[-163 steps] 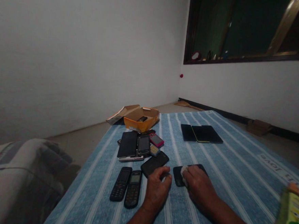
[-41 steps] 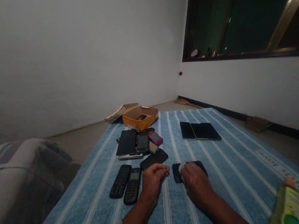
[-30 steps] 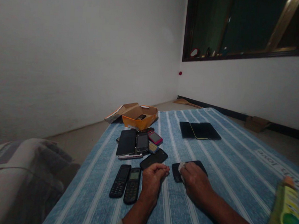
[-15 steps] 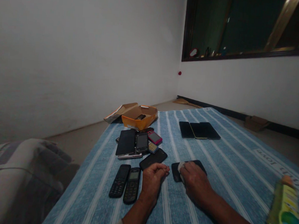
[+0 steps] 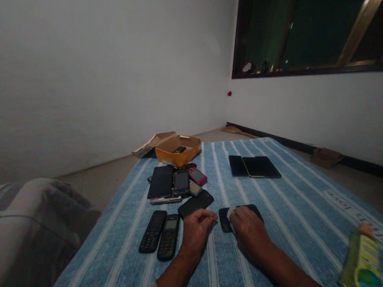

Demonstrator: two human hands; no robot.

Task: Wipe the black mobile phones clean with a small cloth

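Observation:
My right hand (image 5: 247,229) is closed on a whitish cloth or tissue (image 5: 230,214) and presses it onto a dark smartphone (image 5: 224,222) lying flat on the striped blue cloth. The hand hides much of that phone. Just left of it rests my left hand (image 5: 196,231), its fingers pinched together; whatever may be between them is too small to make out. A black phone (image 5: 198,201) lies right behind the left hand. Beside that wrist are two keypad phones, a black one (image 5: 153,232) and one with a pale screen (image 5: 168,238).
Farther back on the left is a pile of phones with a dark tablet-like device (image 5: 161,181) and a pink phone (image 5: 198,176). Behind it stands an open orange box (image 5: 169,158). Several dark phones (image 5: 264,167) lie at the back right. A yellow-green bottle (image 5: 363,269) lies at right.

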